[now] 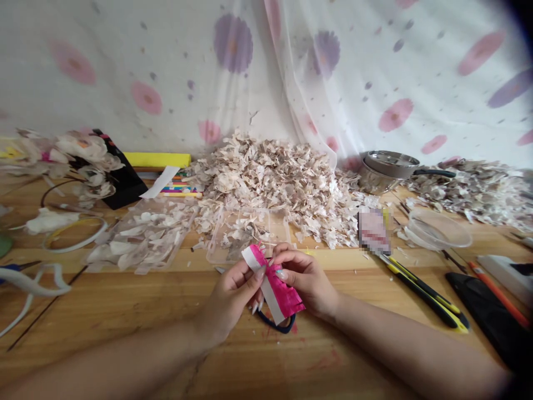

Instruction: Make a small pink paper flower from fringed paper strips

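Observation:
Over the middle of the wooden table, a strip of paper [291, 300], bright pink along one side and white along the other, is held at a slant. The pink side looks cut or creased into narrow pieces. My left hand [235, 286] pinches the strip from the left, thumb on its face. At the pink edge, the thumb and index finger of my right hand [307, 276] are pinched together on the paper. Beneath the strip lies a dark blue looped handle [285, 330], apparently of scissors; the paper and my hands hide most of it.
Behind my hands spreads a big heap of pale dried petals [266, 178]. A clear plastic tray [281, 228] stands before it. On the right lie a yellow-black utility knife [428, 294], a metal pot [381, 172] and a clear bowl [452, 236]. White flowers [89, 153] stand left.

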Demonstrator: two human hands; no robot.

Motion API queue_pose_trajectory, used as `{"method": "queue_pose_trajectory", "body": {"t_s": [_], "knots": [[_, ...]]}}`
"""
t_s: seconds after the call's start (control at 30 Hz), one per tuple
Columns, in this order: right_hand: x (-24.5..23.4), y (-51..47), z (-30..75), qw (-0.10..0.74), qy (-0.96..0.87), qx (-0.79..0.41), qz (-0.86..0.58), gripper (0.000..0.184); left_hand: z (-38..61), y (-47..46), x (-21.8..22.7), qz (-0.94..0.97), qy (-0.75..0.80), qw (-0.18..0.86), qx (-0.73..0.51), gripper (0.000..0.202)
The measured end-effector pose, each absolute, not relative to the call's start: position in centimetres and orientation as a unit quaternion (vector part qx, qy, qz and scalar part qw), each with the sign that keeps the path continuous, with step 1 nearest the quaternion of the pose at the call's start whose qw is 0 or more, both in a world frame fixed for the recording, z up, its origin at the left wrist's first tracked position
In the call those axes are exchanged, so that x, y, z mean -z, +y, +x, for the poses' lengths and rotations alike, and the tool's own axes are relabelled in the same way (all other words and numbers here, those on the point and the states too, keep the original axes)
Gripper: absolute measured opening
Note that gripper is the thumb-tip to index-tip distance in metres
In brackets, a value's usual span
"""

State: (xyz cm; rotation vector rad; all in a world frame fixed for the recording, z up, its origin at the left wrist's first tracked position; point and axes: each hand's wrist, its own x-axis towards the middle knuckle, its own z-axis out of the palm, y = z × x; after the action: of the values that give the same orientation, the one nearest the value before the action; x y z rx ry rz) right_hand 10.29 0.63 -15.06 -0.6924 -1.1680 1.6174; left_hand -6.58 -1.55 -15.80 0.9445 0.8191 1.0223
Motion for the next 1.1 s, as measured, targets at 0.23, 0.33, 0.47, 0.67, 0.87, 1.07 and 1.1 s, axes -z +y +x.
{"method": "queue_pose_trajectory", "body": {"t_s": [0.23, 0.33, 0.47, 0.67, 0.87, 1.07, 1.1], "knots": [[15.0, 0.4, 10.2, 0.481, -0.483, -0.683, -0.262, 0.02, -6.4, -1.6, 15.6, 0.427, 0.361, 0.692, -0.457, 0.036], [14.9, 0.4, 10.2, 0.485, -0.476, -0.684, -0.264, 0.021, -6.6, -1.6, 15.9, 0.431, 0.367, 0.69, -0.45, 0.038], [15.0, 0.4, 10.2, 0.486, -0.483, -0.676, -0.272, 0.019, -6.7, -1.6, 15.8, 0.442, 0.375, 0.68, -0.448, 0.04], [15.2, 0.4, 10.2, 0.488, -0.495, -0.663, -0.278, 0.013, -6.5, -1.8, 14.5, 0.472, 0.38, 0.675, -0.421, 0.047], [15.2, 0.4, 10.2, 0.489, -0.527, -0.646, -0.257, 0.016, -6.5, -2.0, 14.3, 0.482, 0.387, 0.665, -0.418, 0.048], [15.3, 0.5, 10.3, 0.484, -0.532, -0.64, -0.269, 0.012, -6.6, -1.9, 14.9, 0.501, 0.378, 0.662, -0.409, 0.046], [15.3, 0.5, 10.4, 0.485, -0.532, -0.639, -0.27, 0.012, -6.7, -1.9, 14.9, 0.503, 0.38, 0.66, -0.409, 0.046]]}}
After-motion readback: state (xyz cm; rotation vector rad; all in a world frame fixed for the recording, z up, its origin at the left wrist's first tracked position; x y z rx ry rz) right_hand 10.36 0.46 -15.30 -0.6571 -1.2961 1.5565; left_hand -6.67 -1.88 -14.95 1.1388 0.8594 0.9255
